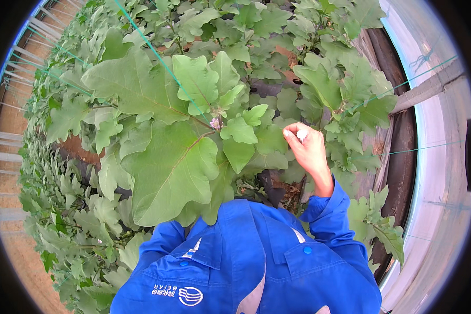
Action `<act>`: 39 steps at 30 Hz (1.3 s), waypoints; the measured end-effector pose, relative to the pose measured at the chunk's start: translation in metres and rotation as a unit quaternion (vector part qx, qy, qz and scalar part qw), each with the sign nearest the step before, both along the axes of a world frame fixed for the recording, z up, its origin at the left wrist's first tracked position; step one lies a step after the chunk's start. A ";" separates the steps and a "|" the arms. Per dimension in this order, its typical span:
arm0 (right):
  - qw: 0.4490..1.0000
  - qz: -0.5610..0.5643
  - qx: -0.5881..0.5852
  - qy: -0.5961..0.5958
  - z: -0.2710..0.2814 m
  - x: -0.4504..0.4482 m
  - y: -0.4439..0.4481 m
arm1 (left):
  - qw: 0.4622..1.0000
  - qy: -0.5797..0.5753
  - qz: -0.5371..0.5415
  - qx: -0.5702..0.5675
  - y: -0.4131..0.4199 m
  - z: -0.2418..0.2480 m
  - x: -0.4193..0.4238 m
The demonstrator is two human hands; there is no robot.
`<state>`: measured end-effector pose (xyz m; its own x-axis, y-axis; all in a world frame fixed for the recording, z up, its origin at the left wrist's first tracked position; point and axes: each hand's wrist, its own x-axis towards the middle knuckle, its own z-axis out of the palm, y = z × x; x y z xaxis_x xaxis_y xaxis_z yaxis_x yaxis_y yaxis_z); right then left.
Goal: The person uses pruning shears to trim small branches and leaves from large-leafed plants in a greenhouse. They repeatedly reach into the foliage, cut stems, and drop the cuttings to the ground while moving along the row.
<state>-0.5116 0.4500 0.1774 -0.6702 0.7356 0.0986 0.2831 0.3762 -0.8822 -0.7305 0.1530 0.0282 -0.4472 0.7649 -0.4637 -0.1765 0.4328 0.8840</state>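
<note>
My right hand [308, 147] is closed around a small white object [302, 134]. Only its rounded end shows, so its kind cannot be told. The fingertips are close to the leaves of an eggplant plant [172, 168] in front of my chest. A pale purple eggplant flower [216, 123] hangs near the plant's stem top, left of that hand. A green twine [163, 62] runs down from above to the stem beside the flower. My left hand is out of view; its blue sleeve [163, 237] disappears beneath the broad leaves.
More eggplant plants [255, 23] crowd ahead and to the left. At the right stand a translucent plastic film wall [443, 165], a dark pipe-like roll [402, 157] along its foot and a slanting grey post [428, 90]. Thin green strings [420, 149] cross there. Bare soil [10, 129] lies far left.
</note>
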 end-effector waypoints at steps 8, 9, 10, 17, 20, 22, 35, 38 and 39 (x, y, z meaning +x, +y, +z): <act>0.994 0.089 -0.056 -0.033 0.035 -0.099 -0.032 | 0.995 0.004 0.057 0.079 -0.005 0.024 -0.031; 0.991 0.080 -0.089 -0.051 0.031 -0.116 -0.035 | 0.994 0.003 0.059 0.091 -0.004 0.026 -0.035; 0.986 0.090 -0.126 -0.059 0.027 -0.128 -0.037 | 0.993 0.002 0.059 0.105 -0.004 0.027 -0.039; 0.975 0.022 -0.217 -0.034 0.005 -0.170 -0.041 | 0.977 -0.012 0.059 0.206 -0.006 0.052 -0.061; 0.975 -0.018 -0.213 -0.063 0.003 -0.165 -0.042 | 0.970 -0.014 0.079 0.231 -0.024 0.076 -0.074; 0.972 -0.035 -0.226 -0.044 -0.003 -0.159 -0.043 | 0.983 0.067 -0.010 0.168 -0.040 0.094 -0.097; 0.850 -0.213 -0.402 0.265 -0.099 -0.098 -0.060 | 0.980 0.110 0.063 0.152 -0.048 0.074 -0.201; 0.883 -0.242 -0.308 0.260 -0.101 -0.103 -0.079 | 0.975 0.125 0.107 0.151 -0.029 0.094 -0.232; 0.888 -0.248 -0.282 0.265 -0.098 -0.105 -0.084 | 0.974 0.127 0.117 0.147 -0.023 0.103 -0.243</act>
<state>-0.6167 0.3657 0.0798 -0.2200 0.9598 -0.1745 -0.2210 -0.2232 -0.9494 -0.9733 0.1304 0.1310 -0.6973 0.7109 -0.0910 0.0005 0.1275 0.9918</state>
